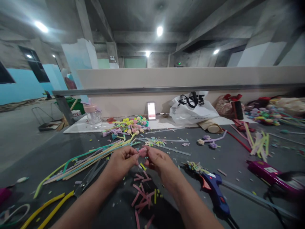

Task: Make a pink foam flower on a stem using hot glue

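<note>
Above the middle of the dark table, my left hand [125, 159] and my right hand [158, 160] meet around a small pink fuzzy piece [142, 152], like pipe cleaner. Both hands pinch it between thumb and fingers; its exact shape is partly covered. Below them lies a loose heap of short pink pipe cleaner pieces [143, 194], with a few yellow-green bits among them. Long pastel pipe cleaners [88, 157] stretch out left of my left hand. Yellow-handled scissors [59, 202] lie beside my left forearm, and a blue glue gun [215, 190] rests right of my right forearm.
Finished pipe cleaner flowers [133, 125] are piled at the back, near a lidded clear jar [92, 116]. A white plastic bag [193, 108] stands by the back panel. Clear glue sticks [176, 150] lie behind my hands. Further right are a purple device [271, 175] and more pipe cleaners [260, 144].
</note>
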`<state>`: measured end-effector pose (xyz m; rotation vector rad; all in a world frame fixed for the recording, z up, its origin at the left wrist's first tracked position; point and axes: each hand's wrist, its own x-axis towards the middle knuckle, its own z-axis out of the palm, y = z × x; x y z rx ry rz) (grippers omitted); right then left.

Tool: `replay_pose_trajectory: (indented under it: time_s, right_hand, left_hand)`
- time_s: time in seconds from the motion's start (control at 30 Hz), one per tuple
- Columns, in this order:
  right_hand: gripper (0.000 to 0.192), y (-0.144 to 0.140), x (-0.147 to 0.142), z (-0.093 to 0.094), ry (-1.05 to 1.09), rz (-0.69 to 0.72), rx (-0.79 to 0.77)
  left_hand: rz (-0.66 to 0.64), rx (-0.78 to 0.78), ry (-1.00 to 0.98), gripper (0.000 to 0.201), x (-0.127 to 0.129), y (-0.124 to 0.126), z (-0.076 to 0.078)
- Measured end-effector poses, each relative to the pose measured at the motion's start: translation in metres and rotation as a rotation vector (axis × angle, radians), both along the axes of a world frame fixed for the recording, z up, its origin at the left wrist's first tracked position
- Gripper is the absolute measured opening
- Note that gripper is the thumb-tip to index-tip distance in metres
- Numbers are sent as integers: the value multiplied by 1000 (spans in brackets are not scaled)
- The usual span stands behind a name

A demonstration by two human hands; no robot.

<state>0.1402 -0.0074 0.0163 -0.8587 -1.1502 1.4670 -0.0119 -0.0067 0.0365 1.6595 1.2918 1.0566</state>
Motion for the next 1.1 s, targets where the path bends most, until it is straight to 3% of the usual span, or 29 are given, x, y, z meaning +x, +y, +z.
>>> replay_pose_trajectory:
  time_s: [0.13, 0.23, 0.37, 0.6, 0.83, 1.1]
  right_hand:
    - [33, 6, 1, -10, -19, -320, 44]
    - [24, 9, -1, -15, -82, -416, 115]
    - [19, 6, -5, -12, -56, -331, 132]
    - [19, 1, -8, -6, 130, -172, -12]
    - [14, 4, -12, -11, 107, -191, -66]
    - [16, 6, -10, -15, 82, -180, -50]
  left_hand:
    - [84, -86, 2, 21, 0, 1, 3]
    - [119, -74, 32, 23, 1, 0, 2]
    - [128, 63, 169, 21, 3, -2, 0]
    - [174, 491, 758, 18, 6, -12, -11]
    - [184, 836, 994, 19, 9, -16, -28]
    - [118, 840, 1008, 18, 5, -15, -34]
